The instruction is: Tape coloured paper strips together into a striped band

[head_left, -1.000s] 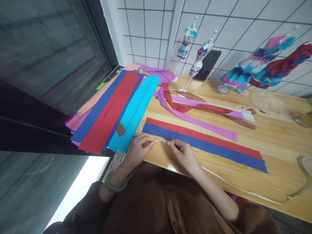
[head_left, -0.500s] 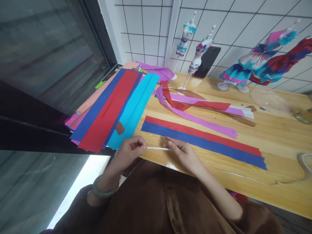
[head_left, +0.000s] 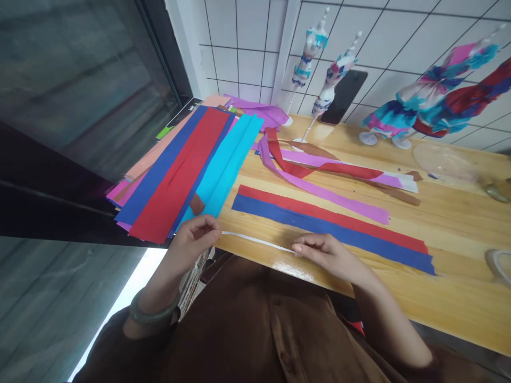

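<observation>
A thin white strip point(head_left: 257, 240) stretches between my two hands, close to the table's front edge. My left hand point(head_left: 198, 236) pinches its left end, beside the turquoise paper strip. At the other end, my right hand point(head_left: 319, 250) pinches the white strip between thumb and fingers. Just beyond my hands lie a red strip point(head_left: 331, 217) and a blue strip point(head_left: 331, 231), side by side along the table point(head_left: 447, 303). They look like crepe paper.
At the left, coloured sheets are stacked, with a red one point(head_left: 181, 175) and a turquoise one point(head_left: 227, 159) on top. A purple strip point(head_left: 319, 188) curls farther back. Small dressed mannequins point(head_left: 411, 106) and a black phone point(head_left: 344, 98) stand by the tiled wall. A white roll point(head_left: 499, 265) lies right.
My hands have moved apart, the left going left and the right going right. A longer length of the white strip now shows between them.
</observation>
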Demonstrator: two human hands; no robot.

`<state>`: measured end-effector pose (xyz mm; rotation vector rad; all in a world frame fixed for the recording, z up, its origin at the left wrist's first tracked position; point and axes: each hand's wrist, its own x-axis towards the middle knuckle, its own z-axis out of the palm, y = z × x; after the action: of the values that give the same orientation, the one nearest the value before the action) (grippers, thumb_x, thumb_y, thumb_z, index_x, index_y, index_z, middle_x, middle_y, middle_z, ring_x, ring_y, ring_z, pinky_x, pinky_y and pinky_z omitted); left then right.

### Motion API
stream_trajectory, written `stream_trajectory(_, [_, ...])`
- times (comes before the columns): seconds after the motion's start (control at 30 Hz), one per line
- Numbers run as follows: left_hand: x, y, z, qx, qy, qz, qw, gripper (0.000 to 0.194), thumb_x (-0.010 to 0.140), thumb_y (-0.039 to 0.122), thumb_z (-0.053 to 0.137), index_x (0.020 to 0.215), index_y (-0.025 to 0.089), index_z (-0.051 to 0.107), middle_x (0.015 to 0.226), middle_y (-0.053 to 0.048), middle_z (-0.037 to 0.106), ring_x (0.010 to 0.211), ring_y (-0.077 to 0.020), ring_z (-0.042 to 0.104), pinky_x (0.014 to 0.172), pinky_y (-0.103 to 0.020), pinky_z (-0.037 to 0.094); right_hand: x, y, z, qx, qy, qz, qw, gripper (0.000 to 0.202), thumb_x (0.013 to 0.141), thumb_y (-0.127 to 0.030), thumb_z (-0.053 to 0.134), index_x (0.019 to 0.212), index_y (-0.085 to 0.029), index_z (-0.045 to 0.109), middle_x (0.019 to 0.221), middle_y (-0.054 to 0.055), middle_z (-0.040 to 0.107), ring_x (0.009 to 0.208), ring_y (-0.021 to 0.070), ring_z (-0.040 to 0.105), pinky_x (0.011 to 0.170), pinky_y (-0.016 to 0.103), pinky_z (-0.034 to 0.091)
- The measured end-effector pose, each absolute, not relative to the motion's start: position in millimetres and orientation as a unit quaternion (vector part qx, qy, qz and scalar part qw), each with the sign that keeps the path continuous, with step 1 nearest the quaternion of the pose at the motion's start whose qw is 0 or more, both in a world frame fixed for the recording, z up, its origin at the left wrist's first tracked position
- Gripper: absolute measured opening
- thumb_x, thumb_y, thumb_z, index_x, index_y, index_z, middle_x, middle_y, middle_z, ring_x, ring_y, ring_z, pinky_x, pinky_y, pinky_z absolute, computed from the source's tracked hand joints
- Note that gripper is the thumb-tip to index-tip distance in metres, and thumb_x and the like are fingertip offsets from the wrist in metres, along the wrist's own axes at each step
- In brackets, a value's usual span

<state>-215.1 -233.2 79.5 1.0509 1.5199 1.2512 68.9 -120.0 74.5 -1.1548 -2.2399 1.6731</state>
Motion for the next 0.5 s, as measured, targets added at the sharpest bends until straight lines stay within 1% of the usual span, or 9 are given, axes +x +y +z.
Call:
stream_trajectory(0.07, [-217,-230,77,0.422,0.620,0.496,0.438,0.013,0.073,0.029,0.059,0.066,0.019,0.054,0.068,0.002,0.049,0.066,-0.0110,0.046,0.060,-0.024,0.036,75,-120,74,-0.380,-0.735,0.560,0.042,0.039,0.077,-0.053,0.056,0.083,-0.016,0.068,0.079,0.003,0.063,0.070,0.0155,0.054,0.062,0.026,0.043])
stream_trajectory(0.13, [-220,-225,74,0.424,0.630,0.485,0.434,0.013,0.073,0.029,0.059,0.067,0.018,0.054,0.067,0.002,0.049,0.065,-0.0110,0.045,0.059,-0.024,0.035,80,-120,73,-0.382,-0.732,0.562,0.042,0.037,0.078,-0.052,0.056,0.082,-0.016,0.067,0.079,0.003,0.062,0.069,0.0148,0.052,0.061,0.026,0.041])
stream_trajectory(0.23, [-222,-218,70,0.439,0.639,0.469,0.424,0.014,0.073,0.029,0.058,0.066,0.018,0.053,0.066,0.002,0.048,0.066,-0.0111,0.045,0.061,-0.024,0.034,85,-121,71,-0.400,-0.728,0.552,0.071,0.036,0.079,-0.050,0.055,0.075,-0.016,0.065,0.074,0.003,0.061,0.067,0.0145,0.052,0.060,0.026,0.041])
stream_trajectory(0.37, [-225,-211,62,0.473,0.647,0.443,0.402,0.013,0.074,0.028,0.056,0.066,0.018,0.053,0.068,0.002,0.050,0.069,-0.0116,0.047,0.064,-0.024,0.036,88,-123,64,-0.430,-0.710,0.545,0.116,0.032,0.077,-0.048,0.059,0.078,-0.017,0.065,0.078,0.005,0.063,0.072,0.0163,0.055,0.064,0.027,0.043])
stream_trajectory(0.5, [-226,-207,54,0.502,0.662,0.411,0.375,0.012,0.075,0.026,0.053,0.066,0.018,0.053,0.067,0.002,0.051,0.068,-0.0119,0.047,0.064,-0.025,0.036,89,-124,57,-0.449,-0.707,0.528,0.142,0.029,0.077,-0.046,0.060,0.078,-0.018,0.067,0.080,0.005,0.064,0.073,0.0166,0.057,0.066,0.028,0.044])
